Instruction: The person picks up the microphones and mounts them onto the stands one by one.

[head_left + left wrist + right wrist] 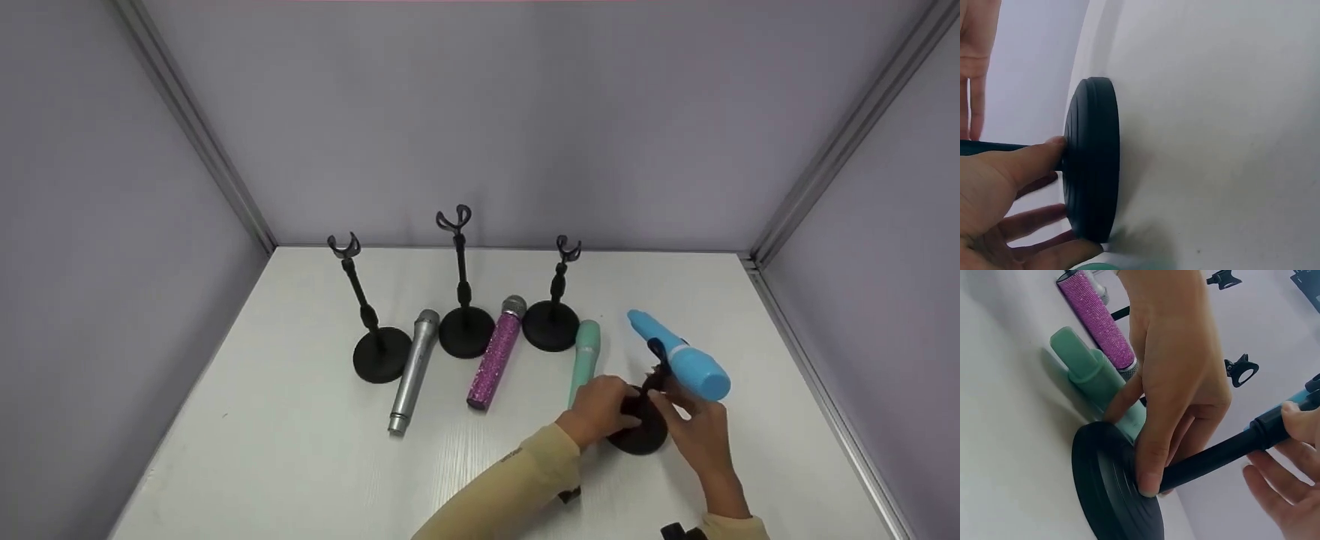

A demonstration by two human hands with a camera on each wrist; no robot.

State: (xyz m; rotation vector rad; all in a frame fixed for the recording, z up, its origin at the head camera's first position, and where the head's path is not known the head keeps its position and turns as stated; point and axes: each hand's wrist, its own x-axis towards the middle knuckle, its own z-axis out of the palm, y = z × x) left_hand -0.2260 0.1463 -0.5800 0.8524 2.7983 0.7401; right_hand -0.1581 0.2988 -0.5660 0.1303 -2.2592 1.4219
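My left hand (600,409) grips the round base of a black microphone stand (639,433), thumb on top beside the pole and fingers about the rim. Higher up, my right hand (697,431) pinches the collar (1270,427) on that pole between thumb and fingers. A blue microphone (697,371) lies slanted in the clip at the top of this stand. Just left of the base is a mint green microphone (587,349), its lower part hidden behind my left hand and sleeve in the head view. The base is seen edge-on in the left wrist view.
Three more black stands, a left one (382,356), a middle one (466,334) and a right one (551,328), stand upright with bare clips. A silver microphone (414,375) and a glittery pink microphone (496,360) lie on the white table (285,442). Grey panels (450,112) enclose it.
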